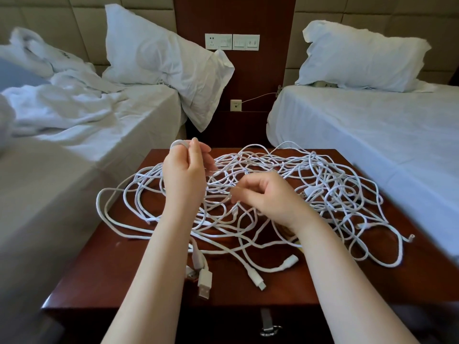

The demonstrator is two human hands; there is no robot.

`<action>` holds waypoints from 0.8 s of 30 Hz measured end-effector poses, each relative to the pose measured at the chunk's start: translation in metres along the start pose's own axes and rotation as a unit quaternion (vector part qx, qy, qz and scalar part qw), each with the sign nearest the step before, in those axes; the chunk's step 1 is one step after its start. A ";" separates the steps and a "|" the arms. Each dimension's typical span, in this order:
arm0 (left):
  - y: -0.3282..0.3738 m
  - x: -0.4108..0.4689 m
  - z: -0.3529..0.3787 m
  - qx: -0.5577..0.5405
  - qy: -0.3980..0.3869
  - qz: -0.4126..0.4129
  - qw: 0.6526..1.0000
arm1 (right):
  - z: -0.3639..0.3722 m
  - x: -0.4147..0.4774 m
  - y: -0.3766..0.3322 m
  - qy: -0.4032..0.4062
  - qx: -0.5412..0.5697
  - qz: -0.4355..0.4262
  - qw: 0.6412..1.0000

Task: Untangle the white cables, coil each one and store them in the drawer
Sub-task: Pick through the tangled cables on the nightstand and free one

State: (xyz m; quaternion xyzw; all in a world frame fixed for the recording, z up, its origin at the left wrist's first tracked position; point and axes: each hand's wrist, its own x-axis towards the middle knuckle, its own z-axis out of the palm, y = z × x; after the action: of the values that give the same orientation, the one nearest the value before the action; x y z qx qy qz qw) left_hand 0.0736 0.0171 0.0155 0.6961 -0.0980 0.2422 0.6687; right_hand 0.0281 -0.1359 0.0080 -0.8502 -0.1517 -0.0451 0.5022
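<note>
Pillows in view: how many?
2. The left pillow stands propped at the head of the left bed; the right pillow lies at the head of the right bed. The rumpled bedding on the left bed might hide another.

white cables (273,170), reddish-brown nightstand (372,274), white pillows (159,55), beige padded wall (372,11)

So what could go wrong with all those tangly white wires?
Pulling might tighten knots: the left hand holds a strand up while the right hand pinches another in the white cables, which cross many times. Loops reach the nightstand edges and plugs lie near the front, so a tug could drag them off.
</note>
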 end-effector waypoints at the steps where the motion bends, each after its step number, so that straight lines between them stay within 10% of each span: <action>1: 0.000 -0.001 -0.001 0.051 0.011 0.022 0.998 | -0.003 -0.001 -0.001 0.020 0.012 -0.013 1.000; 14: 0.005 -0.009 0.010 0.229 -0.077 0.084 0.967 | -0.012 0.000 0.000 0.213 0.154 -0.097 0.960; 20: 0.014 -0.017 0.016 0.083 -0.257 -0.064 0.961 | -0.011 -0.003 -0.006 0.256 0.209 -0.116 0.937; 24: 0.023 -0.021 0.015 -0.040 -0.419 -0.142 0.896 | -0.015 -0.001 -0.003 0.277 0.253 -0.115 0.920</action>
State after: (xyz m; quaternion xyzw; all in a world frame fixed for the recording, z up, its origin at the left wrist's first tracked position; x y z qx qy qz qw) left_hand 0.0476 -0.0034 0.0259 0.7124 -0.2792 -0.1733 0.6201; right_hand 0.0270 -0.1474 0.0177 -0.6251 -0.1091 -0.2964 0.7138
